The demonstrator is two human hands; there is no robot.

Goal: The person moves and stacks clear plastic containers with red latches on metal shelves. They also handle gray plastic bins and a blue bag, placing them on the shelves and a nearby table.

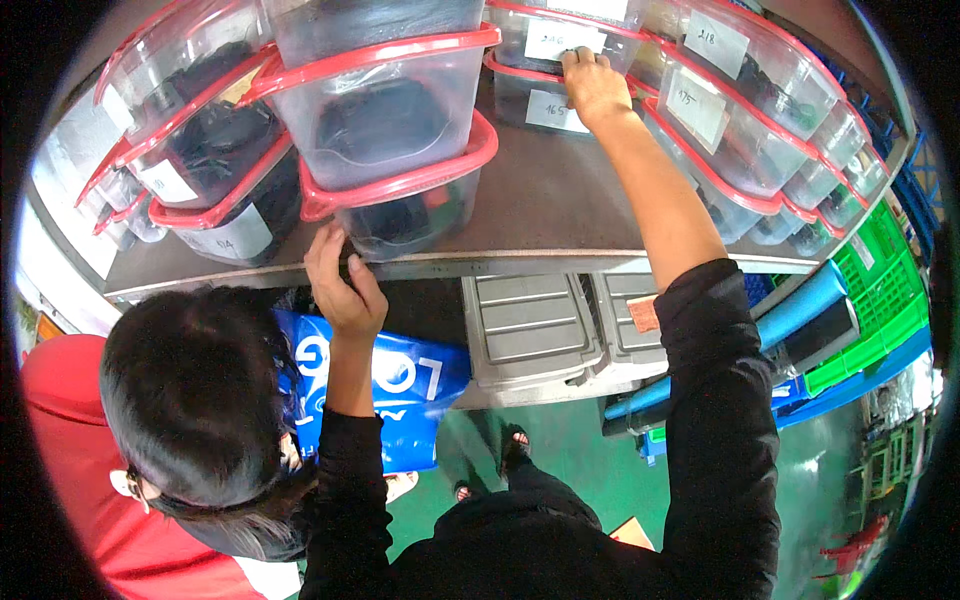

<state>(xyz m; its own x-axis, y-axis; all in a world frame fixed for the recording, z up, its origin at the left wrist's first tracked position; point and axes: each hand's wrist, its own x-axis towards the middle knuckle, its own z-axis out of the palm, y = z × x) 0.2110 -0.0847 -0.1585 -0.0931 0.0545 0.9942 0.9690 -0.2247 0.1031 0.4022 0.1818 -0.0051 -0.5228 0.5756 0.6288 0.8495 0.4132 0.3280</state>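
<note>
Head view: reaching for the rear bin [514,38] seems the step in hand. The right hand [597,88] bends its fingers at the bin's label; whether they grip, I cannot tell. The left hand [345,287], thumb and fingers apart, is at a front bin [425,215]. Shifting the rear bin would call for a firm hold; it sits stacked above the shelf [560,205], clear, red-lidded.

We hold our right hand [597,88] far over the shelf [570,195], fingers curled; our left hand [347,287], thumb apart, is at its front edge.
</note>
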